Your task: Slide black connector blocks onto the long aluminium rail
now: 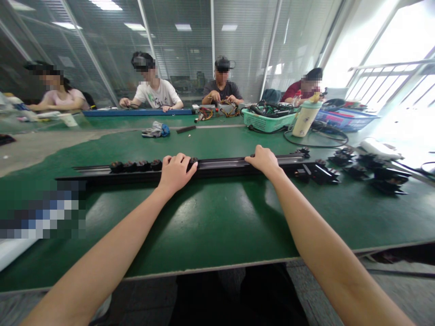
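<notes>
A long black rail (pixel 222 165) with a shiny inner channel lies crosswise on the green table. Several small black modules (pixel 130 166) with coppery tops sit in a row in its left part. My left hand (pixel 176 172) is curled over the rail just right of that row, its fingers on another small black module (pixel 193 160) that shows only in part. My right hand (pixel 264 160) grips the rail farther right, thumb on the near side; its fingertips are partly hidden. More loose black modules (pixel 356 171) lie on the table beyond the rail's right end.
Across the table stand a green basket (pixel 268 121) of cables, a cream tumbler (pixel 303 118) and a blue basket (pixel 353 118). A grey-blue glove (pixel 156 130) lies near a dark strip (pixel 186 129). Several co-workers sit at the far side. The table's front edge (pixel 210 270) is close to me.
</notes>
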Demonstrator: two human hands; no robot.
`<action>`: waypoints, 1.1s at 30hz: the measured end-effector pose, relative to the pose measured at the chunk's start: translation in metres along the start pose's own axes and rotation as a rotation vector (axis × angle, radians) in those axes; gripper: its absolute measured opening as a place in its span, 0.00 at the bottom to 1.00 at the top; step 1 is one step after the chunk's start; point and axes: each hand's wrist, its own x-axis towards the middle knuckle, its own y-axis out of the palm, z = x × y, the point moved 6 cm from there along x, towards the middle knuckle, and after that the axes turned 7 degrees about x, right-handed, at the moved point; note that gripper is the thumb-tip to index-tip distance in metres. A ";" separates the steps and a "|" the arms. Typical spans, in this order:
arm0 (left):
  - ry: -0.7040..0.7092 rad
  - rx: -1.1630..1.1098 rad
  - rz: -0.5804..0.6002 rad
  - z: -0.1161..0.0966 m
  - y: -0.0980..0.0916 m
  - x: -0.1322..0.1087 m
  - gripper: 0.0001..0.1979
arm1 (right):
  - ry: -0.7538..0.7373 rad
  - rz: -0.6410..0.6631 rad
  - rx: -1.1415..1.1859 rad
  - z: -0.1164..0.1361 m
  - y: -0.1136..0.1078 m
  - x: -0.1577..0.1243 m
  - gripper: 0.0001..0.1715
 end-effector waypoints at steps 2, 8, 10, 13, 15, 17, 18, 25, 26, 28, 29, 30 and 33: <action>0.000 0.002 0.000 0.000 0.000 0.000 0.25 | -0.001 0.001 0.000 0.000 0.000 0.000 0.26; 0.001 0.010 0.001 0.000 -0.001 0.000 0.25 | 0.000 -0.002 0.002 0.000 0.000 0.001 0.25; -0.005 -0.002 0.005 0.000 -0.001 0.000 0.25 | 0.007 -0.005 -0.004 0.000 0.000 0.001 0.26; -0.009 -0.020 0.008 0.000 -0.001 0.000 0.25 | 0.016 -0.009 -0.015 0.000 0.000 0.001 0.26; -0.007 -0.018 0.006 0.001 0.000 0.000 0.25 | 0.018 -0.011 -0.021 -0.001 0.000 0.000 0.26; -0.001 -0.004 0.004 0.001 0.001 0.000 0.25 | 0.019 -0.012 -0.025 -0.001 0.000 0.000 0.27; 0.002 0.003 0.003 0.001 0.001 0.000 0.25 | 0.019 -0.013 -0.025 -0.001 -0.001 0.000 0.27; 0.002 0.004 -0.002 0.001 0.001 0.000 0.24 | 0.044 -0.022 -0.022 -0.001 -0.003 -0.002 0.27; 0.001 0.002 -0.001 0.000 0.000 0.000 0.24 | 0.048 -0.024 -0.024 -0.001 -0.003 -0.002 0.27; -0.002 -0.003 0.002 0.000 0.000 0.000 0.24 | 0.053 -0.026 -0.025 -0.002 -0.003 -0.002 0.27; -0.003 -0.005 0.004 0.000 0.000 0.000 0.24 | 0.055 -0.027 -0.026 -0.002 -0.003 -0.002 0.27; -0.004 -0.005 0.004 0.000 -0.001 0.000 0.24 | 0.058 -0.028 -0.028 -0.002 -0.003 -0.002 0.27; -0.002 -0.003 -0.002 0.000 -0.001 0.000 0.24 | 0.070 -0.032 -0.033 -0.002 -0.003 -0.003 0.27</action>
